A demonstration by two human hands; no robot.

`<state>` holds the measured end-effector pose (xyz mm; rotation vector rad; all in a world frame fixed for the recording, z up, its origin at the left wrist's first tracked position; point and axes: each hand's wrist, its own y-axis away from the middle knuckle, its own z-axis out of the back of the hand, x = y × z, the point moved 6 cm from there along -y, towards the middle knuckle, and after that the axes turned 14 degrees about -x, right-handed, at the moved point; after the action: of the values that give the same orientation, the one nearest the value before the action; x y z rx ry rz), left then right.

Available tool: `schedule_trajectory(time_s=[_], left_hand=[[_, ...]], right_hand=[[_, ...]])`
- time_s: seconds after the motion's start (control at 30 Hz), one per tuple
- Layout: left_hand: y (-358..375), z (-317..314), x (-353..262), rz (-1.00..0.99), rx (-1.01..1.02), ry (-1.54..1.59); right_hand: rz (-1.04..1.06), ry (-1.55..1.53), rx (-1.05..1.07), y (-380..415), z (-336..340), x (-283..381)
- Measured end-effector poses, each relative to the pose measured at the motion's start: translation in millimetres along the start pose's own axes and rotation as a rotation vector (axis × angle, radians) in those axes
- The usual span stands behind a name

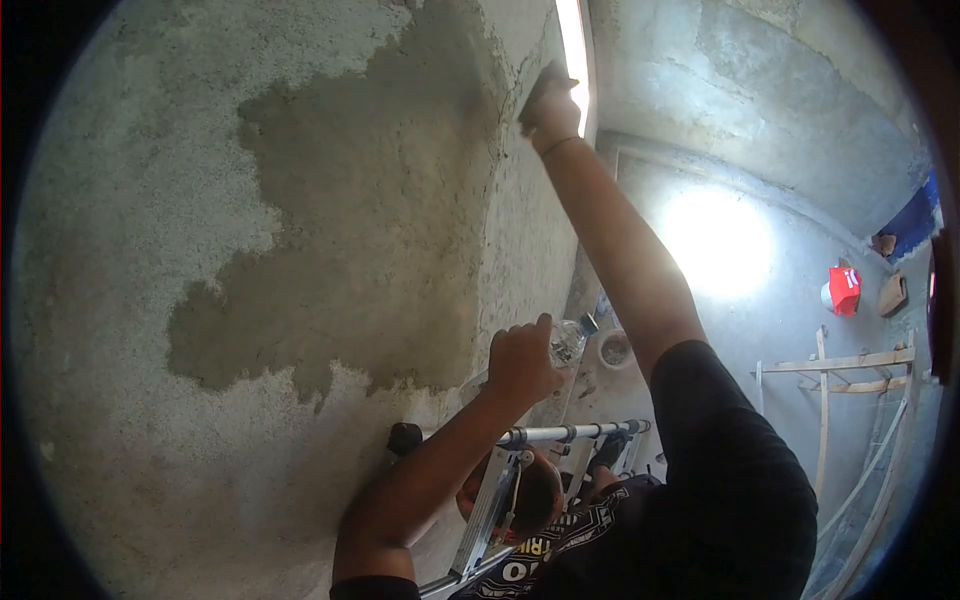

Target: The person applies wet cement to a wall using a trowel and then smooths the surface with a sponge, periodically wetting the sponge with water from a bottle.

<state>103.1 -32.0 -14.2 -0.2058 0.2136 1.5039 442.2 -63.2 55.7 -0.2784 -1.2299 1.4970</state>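
Observation:
My left hand (525, 365) is closed around a clear plastic bottle (567, 344) with a dark cap, tilted up to the right in front of the wall. Farther up, my right hand (556, 112) is closed on a dark, flat, block-like tool (541, 92), whose exact kind is hard to make out. The tool is at the wall's upper edge, beside a bright narrow opening. A large damp-looking dark grey patch (370, 220) covers much of the rough concrete wall (130, 200).
Below me stands a metal ladder (570, 433), with a round bucket (512, 495) beside its rails. Another bucket (614, 349) rests on the floor. At the right are a wooden frame (840, 362) and a red-and-white bag (843, 291).

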Motion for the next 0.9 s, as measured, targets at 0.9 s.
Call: schedule_trajectory(time_s=[0.9], left_hand=[[0, -1, 1, -0.046, -0.063, 0.007]], right_hand=[[-0.642, -1.786, 0.786, -149, 28, 71]])
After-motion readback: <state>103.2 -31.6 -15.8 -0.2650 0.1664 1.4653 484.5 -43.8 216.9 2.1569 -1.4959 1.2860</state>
